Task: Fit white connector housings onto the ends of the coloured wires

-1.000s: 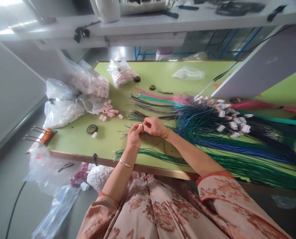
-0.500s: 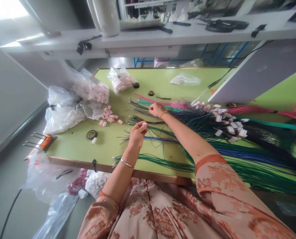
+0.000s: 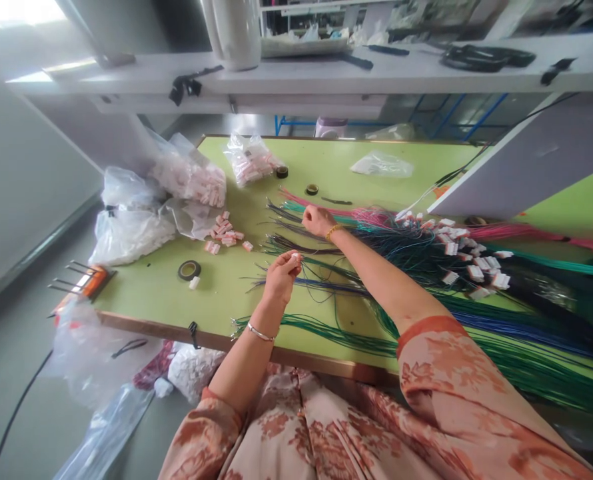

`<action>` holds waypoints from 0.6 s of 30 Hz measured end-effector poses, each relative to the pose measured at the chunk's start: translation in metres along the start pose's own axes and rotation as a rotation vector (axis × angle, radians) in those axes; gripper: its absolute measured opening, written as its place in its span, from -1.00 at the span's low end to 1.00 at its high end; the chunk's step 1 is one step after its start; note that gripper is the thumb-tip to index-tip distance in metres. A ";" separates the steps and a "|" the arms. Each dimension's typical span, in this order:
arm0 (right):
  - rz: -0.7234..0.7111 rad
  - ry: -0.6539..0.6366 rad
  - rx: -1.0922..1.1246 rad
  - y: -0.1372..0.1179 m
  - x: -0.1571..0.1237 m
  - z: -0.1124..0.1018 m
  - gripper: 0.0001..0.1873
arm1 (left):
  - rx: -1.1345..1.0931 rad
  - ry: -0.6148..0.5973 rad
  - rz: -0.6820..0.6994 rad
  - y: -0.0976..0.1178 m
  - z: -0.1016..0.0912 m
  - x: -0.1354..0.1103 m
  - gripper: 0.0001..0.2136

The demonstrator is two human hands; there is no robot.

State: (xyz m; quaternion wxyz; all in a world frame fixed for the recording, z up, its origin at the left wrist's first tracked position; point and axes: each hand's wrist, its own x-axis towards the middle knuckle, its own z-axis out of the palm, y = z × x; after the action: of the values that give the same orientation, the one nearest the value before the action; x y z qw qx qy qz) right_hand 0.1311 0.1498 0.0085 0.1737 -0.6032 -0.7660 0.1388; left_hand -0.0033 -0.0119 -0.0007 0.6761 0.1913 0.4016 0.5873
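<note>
Between the thumb and fingers of my left hand (image 3: pixel 279 279) is a small white connector housing (image 3: pixel 295 258). My right hand (image 3: pixel 317 221) is closed over the bunch of dark grey wires (image 3: pixel 282 215), fingertips pointing down at them; what it pinches is hidden. Pink wires (image 3: pixel 296 198) lie just beyond it. Black wires (image 3: pixel 289 244) run between my two hands. Nearer to me are blue wires (image 3: pixel 306 283) and green wires (image 3: pixel 296 321). To the right, many white and orange connectors (image 3: pixel 476 272) sit on the ends of a wire bundle.
Loose connectors (image 3: pixel 225 235) lie left of my hands, with a roll of black tape (image 3: pixel 189 270) nearer. Plastic bags of connectors (image 3: pixel 191 177) stand at the left back. An orange pronged fixture (image 3: pixel 92 283) is at the table's left corner. A white shelf (image 3: pixel 296 79) spans the back.
The view has shifted slightly, so the scene sits a little further right. Both hands keep nearly the same places over the wires, and my left hand still holds the connector housing.
</note>
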 end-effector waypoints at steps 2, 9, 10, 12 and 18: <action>-0.073 0.021 0.085 -0.013 0.002 -0.004 -0.88 | -0.004 -0.004 0.000 0.000 0.000 -0.001 -0.78; -0.294 0.037 0.457 -0.051 -0.012 -0.015 -0.88 | -0.053 0.007 0.039 0.000 -0.003 0.001 -0.78; -0.305 0.025 0.502 -0.051 -0.019 -0.017 -0.88 | -0.067 0.011 0.040 0.000 -0.004 0.001 -0.78; -0.315 -0.003 0.573 -0.048 -0.036 -0.020 -0.88 | -0.099 0.018 0.030 0.001 -0.003 0.003 -0.79; -0.299 -0.061 0.663 -0.032 -0.086 -0.022 -0.87 | -0.163 0.024 -0.012 0.001 -0.003 0.005 -0.80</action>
State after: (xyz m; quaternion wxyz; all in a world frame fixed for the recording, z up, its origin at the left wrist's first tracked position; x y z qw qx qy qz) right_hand 0.1306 0.0583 0.0335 0.3554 -0.3908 -0.7639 0.3707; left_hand -0.0058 -0.0074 -0.0034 0.6882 0.1262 0.3616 0.6162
